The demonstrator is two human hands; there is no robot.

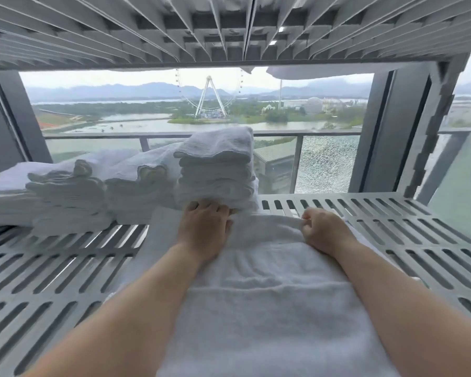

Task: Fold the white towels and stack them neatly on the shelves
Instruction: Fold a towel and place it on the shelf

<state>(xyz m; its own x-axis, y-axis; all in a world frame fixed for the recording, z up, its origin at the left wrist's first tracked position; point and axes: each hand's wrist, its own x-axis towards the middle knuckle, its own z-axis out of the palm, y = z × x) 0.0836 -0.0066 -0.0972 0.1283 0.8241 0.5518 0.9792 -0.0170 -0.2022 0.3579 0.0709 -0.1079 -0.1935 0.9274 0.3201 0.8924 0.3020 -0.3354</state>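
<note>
already three folded stacks [215, 170] sit on the shelf [392, 229]; in front, the towel [269, 295] remains unfolded, left hand [204, 227] flat, right hand [324, 229] fingers pinching its edge.

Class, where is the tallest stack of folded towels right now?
In the head view, the tallest stack stands centre-left on the slotted shelf, just beyond the left hand.

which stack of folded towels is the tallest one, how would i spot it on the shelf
Look at the slotted grey shelf in front of the window. Folded white piles line its far left side; the tallest stack is the rightmost, just beyond the left hand. It alone rises above the balcony rail behind.
</note>
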